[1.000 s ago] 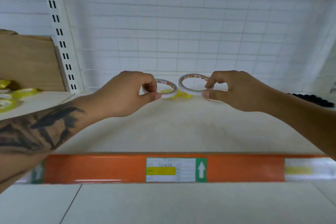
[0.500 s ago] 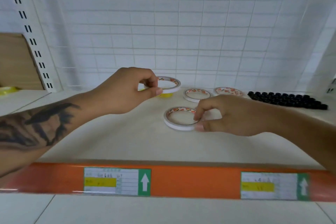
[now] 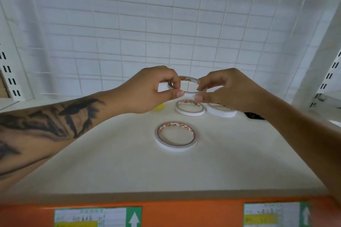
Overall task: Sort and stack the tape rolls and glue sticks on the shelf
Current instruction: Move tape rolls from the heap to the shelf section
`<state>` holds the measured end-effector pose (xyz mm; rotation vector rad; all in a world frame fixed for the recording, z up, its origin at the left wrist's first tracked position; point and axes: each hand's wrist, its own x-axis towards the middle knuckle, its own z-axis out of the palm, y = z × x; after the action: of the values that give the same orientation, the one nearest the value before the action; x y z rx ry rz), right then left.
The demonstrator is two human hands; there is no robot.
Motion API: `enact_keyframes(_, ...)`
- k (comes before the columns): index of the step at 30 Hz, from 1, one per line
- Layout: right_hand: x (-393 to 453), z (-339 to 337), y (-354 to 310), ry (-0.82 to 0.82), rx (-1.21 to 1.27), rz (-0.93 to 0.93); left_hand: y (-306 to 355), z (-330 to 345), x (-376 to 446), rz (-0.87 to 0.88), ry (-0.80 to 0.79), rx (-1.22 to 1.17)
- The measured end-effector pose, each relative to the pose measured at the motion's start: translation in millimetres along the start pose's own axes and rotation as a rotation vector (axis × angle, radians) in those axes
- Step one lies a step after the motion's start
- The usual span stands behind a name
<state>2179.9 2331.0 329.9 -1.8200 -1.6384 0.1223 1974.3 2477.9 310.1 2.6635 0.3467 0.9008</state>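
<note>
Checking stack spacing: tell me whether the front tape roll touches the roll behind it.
Apart. The head view shows bare shelf between the front tape roll and the roll behind it.

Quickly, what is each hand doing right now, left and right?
Left hand: fingers pinch the raised tape roll on its left side.
Right hand: fingers pinch the same tape roll on its right side.

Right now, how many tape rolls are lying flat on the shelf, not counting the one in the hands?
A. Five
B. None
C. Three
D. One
C: three rolls lie flat on the shelf: the near tape roll, the middle tape roll and the right tape roll, while the left hand and right hand both pinch the held tape roll above them.
</note>
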Motion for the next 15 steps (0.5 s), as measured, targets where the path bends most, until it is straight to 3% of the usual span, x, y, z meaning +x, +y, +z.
enact_keyframes(4,-7.4,-11.1,24.9,0.046,0.013,0.078,7.2,17.3,-11.1,-0.027,0.007,-0.064)
enact_keyframes(6,-10.2,-19.7,43.6,0.037,-0.103,0.186,14.2,21.7,-23.3,-0.101,-0.148,-0.069)
enact_keyframes(10,-12.9,-29.3,72.6,0.036,-0.197,0.294,11.0,29.7,-43.0,-0.084,-0.471,-0.078)
enact_keyframes(15,-10.4,-23.8,80.5,-0.015,-0.203,0.313,9.7,27.4,-44.2,-0.043,-0.594,-0.011)
